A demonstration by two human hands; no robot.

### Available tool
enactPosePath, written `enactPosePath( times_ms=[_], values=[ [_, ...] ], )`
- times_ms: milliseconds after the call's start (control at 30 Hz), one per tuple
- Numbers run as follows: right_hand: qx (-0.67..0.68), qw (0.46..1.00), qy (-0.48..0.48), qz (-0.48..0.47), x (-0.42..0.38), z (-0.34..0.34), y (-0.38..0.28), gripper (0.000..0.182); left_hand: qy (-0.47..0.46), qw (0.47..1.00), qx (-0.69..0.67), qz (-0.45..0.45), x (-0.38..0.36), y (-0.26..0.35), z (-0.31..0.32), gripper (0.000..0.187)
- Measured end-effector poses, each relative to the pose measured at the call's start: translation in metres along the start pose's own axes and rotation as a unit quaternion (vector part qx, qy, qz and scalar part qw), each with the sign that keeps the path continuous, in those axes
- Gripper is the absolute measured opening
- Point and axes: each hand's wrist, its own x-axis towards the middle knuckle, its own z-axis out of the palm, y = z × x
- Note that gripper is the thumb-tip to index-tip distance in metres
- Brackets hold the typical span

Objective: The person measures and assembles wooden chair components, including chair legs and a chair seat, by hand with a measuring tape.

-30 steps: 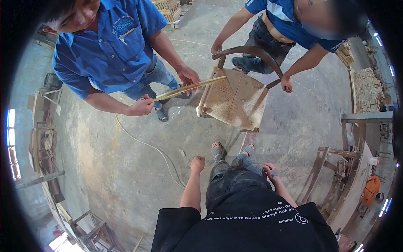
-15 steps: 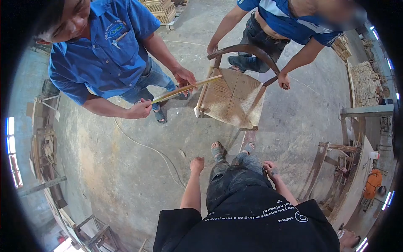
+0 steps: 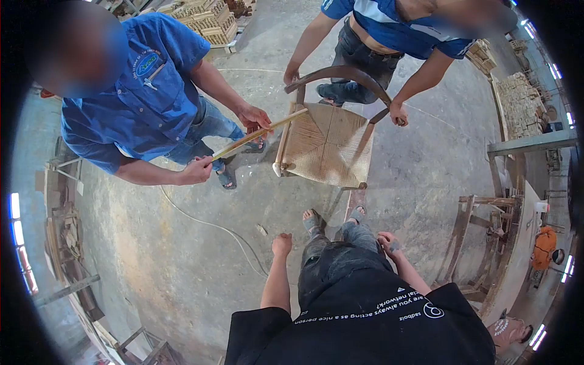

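Observation:
My left hand (image 3: 281, 244) hangs over the floor beside my left leg, its fingers curled in with nothing visible in them. By my right thigh hangs my right hand (image 3: 388, 242), fingers loosely apart and touching no tool. Ahead of my feet a wooden chair with a woven seat (image 3: 328, 143) is tilted. A co-worker at the top right grips its curved dark backrest (image 3: 347, 73) with both hands. Another co-worker in a blue shirt (image 3: 146, 91) holds a thin wooden strip and a yellow tape measure (image 3: 243, 140) near the chair's side.
A pale hose or cable (image 3: 213, 214) curves over the concrete floor (image 3: 182, 261) at my left. Stacked wood (image 3: 204, 24) stands at the top, with more (image 3: 520, 106) at the right. Wooden frames (image 3: 468, 237) and a workbench line the right side; racks (image 3: 64, 225) line the left.
The chair and both co-workers appear shifted left in the view. The blue-shirted co-worker's head and the strip sit slightly lower. My hands stay hanging at my sides.

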Motion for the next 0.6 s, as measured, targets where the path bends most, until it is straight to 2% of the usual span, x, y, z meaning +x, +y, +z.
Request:
enactPosePath(
  times_ms=[200,300,400,600],
  values=[
    [0.008,1.000,0.013,-0.001,0.007,0.005,0.015,0.034,0.008,1.000,-0.001,0.000,-0.003,0.006,-0.005,0.040],
    [-0.020,1.000,0.014,-0.020,0.001,0.000,0.002,0.034,0.018,1.000,-0.009,0.014,-0.002,0.005,-0.004,0.040],
    [0.030,0.999,0.005,0.010,0.003,0.002,0.007,0.041,0.021,1.000,-0.010,0.018,0.001,0.001,0.001,0.041],
    [0.001,1.000,0.013,-0.015,0.005,0.001,0.010,0.040,0.020,1.000,0.001,0.023,0.003,-0.004,0.006,0.042]
  ],
)
